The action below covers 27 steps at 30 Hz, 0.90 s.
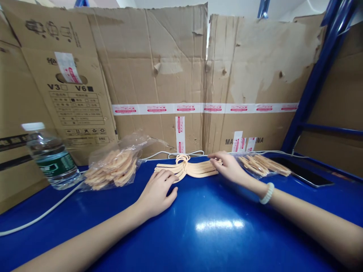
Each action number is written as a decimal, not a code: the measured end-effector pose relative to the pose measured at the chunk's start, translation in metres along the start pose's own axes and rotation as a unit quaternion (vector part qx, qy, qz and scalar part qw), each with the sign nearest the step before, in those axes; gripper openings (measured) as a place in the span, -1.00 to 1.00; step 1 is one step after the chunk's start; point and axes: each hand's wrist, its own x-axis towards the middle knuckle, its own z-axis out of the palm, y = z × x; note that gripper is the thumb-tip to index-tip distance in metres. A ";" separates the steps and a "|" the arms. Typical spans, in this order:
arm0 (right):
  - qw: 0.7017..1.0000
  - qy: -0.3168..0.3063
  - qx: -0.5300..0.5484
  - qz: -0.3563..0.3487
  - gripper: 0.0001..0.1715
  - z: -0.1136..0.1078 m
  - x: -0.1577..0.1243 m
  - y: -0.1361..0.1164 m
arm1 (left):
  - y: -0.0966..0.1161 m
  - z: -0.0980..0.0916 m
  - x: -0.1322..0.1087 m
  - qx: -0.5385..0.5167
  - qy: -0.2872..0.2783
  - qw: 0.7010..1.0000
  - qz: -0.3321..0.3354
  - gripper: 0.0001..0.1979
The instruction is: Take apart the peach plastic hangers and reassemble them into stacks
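Glossy blue sheet metal forms the work surface [215, 226], which throws back a soft glare, and worn corrugated cardboard panels [159, 68], creased, torn and banded with white printed tape, wall it in behind. At the middle of the far edge lies a flat stack of small beige hangers [190, 170], smooth plastic, with curved arms and their looped hooks bunched at the centre.

The left hand [159, 190] rests palm down, its fingers loosely spread, and the fingertips touch the left ends of the stack without closing on them. The right hand [228, 166] lies flat over the right ends, fingers stretched out and close together and clasping nothing. A pale bead bracelet [267, 193] circles that wrist.

A crinkled clear bag of the same hangers [113, 168] sits just left of the stack, and a flatter bag [263, 164] lies to the right. A ribbed water bottle [51, 155] with a green label stands far left. A white cable [42, 215] trails across the surface, and a dark flat slab [306, 173] lies far right.
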 end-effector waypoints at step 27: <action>0.968 -0.127 -0.172 0.134 -0.60 -0.019 0.013 0.098 | -0.006 0.005 0.000 -0.008 0.016 0.999 -0.043 -0.83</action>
